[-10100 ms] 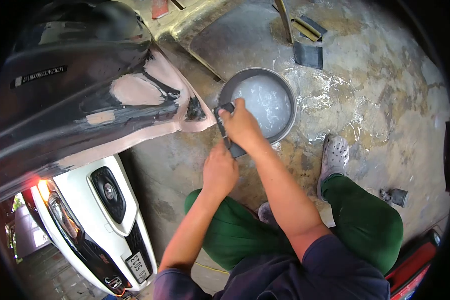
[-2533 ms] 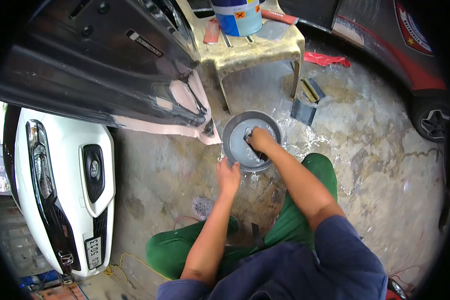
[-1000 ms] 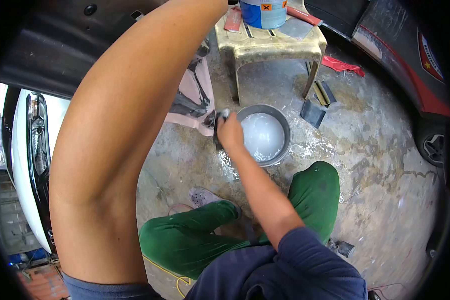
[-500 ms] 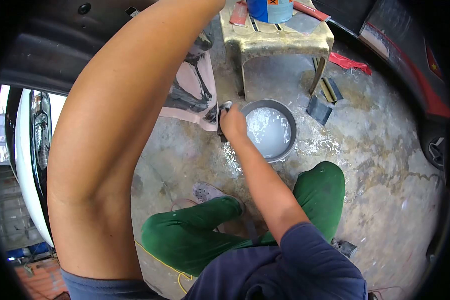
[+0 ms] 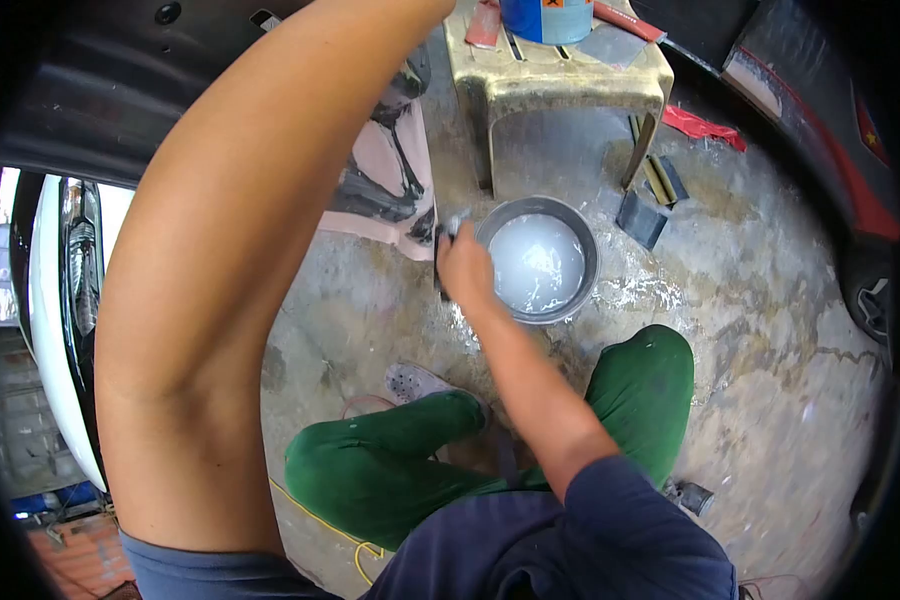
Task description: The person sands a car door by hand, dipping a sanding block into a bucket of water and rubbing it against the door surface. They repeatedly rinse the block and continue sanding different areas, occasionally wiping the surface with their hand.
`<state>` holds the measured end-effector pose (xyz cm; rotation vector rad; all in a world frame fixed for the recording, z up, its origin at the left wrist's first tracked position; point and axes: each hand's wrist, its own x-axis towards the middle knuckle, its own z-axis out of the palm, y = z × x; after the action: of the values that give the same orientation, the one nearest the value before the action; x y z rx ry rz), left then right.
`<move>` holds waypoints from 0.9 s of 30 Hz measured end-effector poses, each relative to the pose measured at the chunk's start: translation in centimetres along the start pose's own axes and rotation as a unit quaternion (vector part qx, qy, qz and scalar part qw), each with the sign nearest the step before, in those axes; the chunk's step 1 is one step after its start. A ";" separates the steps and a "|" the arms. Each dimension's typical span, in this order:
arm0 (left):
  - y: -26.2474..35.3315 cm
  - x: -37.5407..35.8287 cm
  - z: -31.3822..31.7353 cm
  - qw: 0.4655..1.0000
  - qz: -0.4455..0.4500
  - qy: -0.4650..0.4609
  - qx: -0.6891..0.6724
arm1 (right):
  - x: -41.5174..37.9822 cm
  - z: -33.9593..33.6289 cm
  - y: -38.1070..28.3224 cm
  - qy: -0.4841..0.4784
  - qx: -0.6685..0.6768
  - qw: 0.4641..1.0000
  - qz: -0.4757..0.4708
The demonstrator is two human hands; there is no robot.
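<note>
A person in green trousers (image 5: 390, 470) and a dark blue shirt (image 5: 570, 540) crouches on the wet concrete floor (image 5: 770, 330) of a workshop. The left arm (image 5: 220, 300) rises close to the camera and runs out of the top of the view, so its hand cannot be seen. The right hand (image 5: 465, 272) is curled tight around a dark sanding block (image 5: 441, 262), held at the left rim of a grey metal basin (image 5: 583, 235) of milky water and just beside the lower tip of a black car panel (image 5: 170, 90) patched with pink filler (image 5: 375, 160). Beyond the basin stands a yellowed plastic stool (image 5: 560, 85) carrying a blue-and-white paint can (image 5: 555, 15). A white car (image 5: 55, 330) is parked at left.
</note>
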<state>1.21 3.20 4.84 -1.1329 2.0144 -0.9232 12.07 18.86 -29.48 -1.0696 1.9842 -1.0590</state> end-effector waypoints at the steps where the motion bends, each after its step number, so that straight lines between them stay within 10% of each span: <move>1: 0.1 0.3 0.3 1.000 -0.007 -0.002 -0.006 | 1.9 0.1 0.1 0.002 0.001 1.000 -0.013; 27: -0.3 -0.4 1.2 1.000 0.000 0.014 0.007 | -1.4 0.3 -0.3 -0.009 -0.021 1.000 -0.008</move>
<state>2.46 3.10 4.49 -1.1190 2.0278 -0.9576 13.10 19.90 -29.11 -1.1160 1.9953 -1.0162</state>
